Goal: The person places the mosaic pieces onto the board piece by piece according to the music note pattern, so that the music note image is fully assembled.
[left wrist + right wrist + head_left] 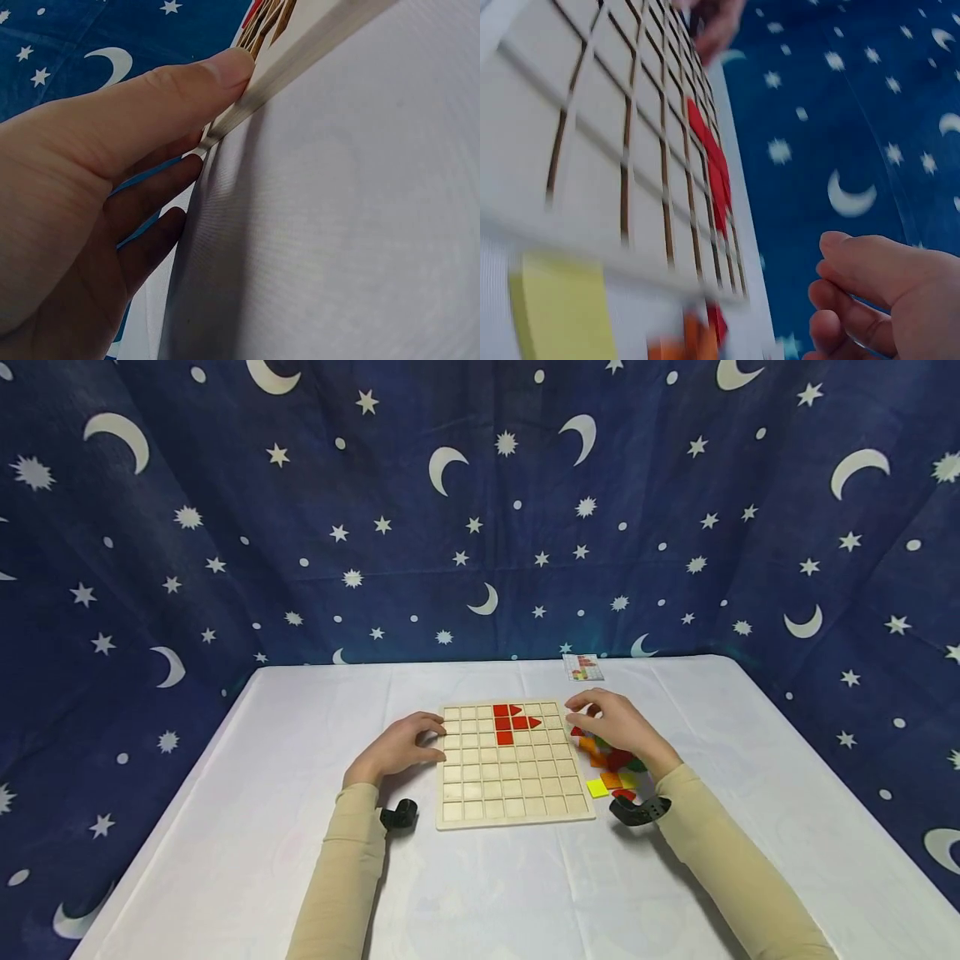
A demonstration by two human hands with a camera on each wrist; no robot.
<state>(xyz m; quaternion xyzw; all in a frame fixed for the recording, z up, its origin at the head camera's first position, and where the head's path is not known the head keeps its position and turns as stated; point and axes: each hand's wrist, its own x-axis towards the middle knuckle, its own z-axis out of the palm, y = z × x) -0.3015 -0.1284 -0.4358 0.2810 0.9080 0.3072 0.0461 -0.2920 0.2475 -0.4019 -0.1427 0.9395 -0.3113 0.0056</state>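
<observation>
A pale wooden grid board [491, 772] lies flat on the table, with several red tiles [505, 737] in cells near its far edge. My left hand [401, 745] rests against the board's left edge, its thumb [232, 67] touching the rim in the left wrist view and the other fingers extended along the side. Off the board's far right corner hovers my right hand [618, 722], fingers loosely bent. Nothing shows between its thumb and fingers in the right wrist view. Below this hand lies a pile of loose tiles, including orange [611, 780], yellow [597, 788] and green [637, 765] ones.
A small card [582, 667] printed with a coloured grid pattern lies at the table's far edge. The white-covered table [495, 893] meets a dark blue curtain [405, 585] with moons and stars behind and at both sides. Each wrist carries a black band [640, 811].
</observation>
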